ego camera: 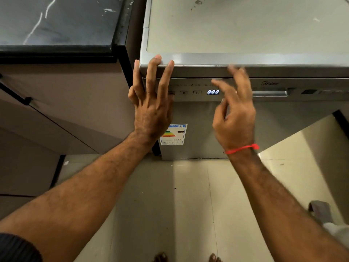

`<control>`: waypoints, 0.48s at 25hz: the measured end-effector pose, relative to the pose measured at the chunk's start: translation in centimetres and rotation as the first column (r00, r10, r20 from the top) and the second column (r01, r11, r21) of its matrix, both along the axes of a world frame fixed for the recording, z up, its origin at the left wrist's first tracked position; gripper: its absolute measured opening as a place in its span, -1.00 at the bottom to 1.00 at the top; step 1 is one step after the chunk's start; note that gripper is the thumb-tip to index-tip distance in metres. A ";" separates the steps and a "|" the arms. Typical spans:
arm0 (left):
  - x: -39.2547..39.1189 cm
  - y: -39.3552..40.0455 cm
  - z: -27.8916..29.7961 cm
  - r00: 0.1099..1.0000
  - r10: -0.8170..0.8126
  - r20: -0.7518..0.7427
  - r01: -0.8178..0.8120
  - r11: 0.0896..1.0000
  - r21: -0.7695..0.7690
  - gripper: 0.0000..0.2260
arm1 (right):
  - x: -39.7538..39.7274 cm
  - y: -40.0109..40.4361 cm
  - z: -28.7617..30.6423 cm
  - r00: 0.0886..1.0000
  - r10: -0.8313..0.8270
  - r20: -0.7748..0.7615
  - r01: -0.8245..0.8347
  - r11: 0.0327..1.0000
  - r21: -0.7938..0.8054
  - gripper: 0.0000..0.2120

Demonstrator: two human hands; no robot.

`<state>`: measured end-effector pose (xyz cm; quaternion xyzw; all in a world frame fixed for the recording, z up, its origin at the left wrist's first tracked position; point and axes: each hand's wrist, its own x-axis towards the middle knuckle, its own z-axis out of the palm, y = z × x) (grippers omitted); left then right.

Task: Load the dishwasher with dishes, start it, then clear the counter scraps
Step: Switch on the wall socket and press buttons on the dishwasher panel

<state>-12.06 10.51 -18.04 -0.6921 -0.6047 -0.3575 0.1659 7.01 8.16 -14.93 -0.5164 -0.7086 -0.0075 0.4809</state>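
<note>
At dishwasher (245,31) front edge: left hand (151,110) fingers (151,72) resting.

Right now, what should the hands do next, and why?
Probably the right hand should press a start button beside the lit display. The dishwasher door looks closed, the display glows, and the left hand rests on its top corner.

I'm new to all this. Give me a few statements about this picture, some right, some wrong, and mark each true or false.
1. The dishwasher door is shut. True.
2. The display is lit. True.
3. The left hand holds a plate. False: its straight fingers rest on the dishwasher's top front corner.
4. The right hand wears a red thread at the wrist. True.
5. The energy label is on the counter. False: it is on the door.
</note>
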 end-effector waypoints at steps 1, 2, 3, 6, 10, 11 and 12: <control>0.4 -0.3 0.2 1.000 0.006 0.030 -0.006 1.000 -0.007 -0.32 | -0.4 -1.2 -1.2 0.998 -0.024 0.061 0.026 0.999 -0.028 -0.48; 0.7 -0.5 0.4 0.999 0.012 0.053 -0.011 1.000 -0.017 -0.28 | -0.8 -2.2 -2.3 0.991 -0.049 0.122 0.060 0.994 -0.089 -0.45; 0.8 -0.7 0.6 0.998 0.015 0.064 -0.013 1.000 -0.026 -0.25 | -1.3 -2.7 -3.1 0.983 -0.052 0.178 0.085 0.980 -0.181 -0.40; 0.3 -1.1 1.2 0.999 0.016 0.029 -0.014 0.998 -0.057 -0.18 | -2.7 -2.4 -3.7 0.955 0.075 0.286 0.073 0.877 -0.474 -0.12; 0.3 -2.9 0.6 1.000 0.003 0.010 -0.002 0.988 -0.156 -0.12 | -4.3 -1.3 -4.4 0.910 0.130 0.395 0.157 0.773 -0.615 0.08; 0.4 -3.6 -0.1 0.999 -0.011 0.049 0.020 0.983 -0.182 -0.13 | -4.7 -1.2 -4.6 0.915 0.137 0.379 0.161 0.737 -0.656 0.09; 0.4 -4.1 -0.9 0.994 -0.023 0.110 0.045 0.977 -0.207 -0.15 | -5.0 -1.1 -4.7 0.921 0.138 0.364 0.161 0.717 -0.679 0.10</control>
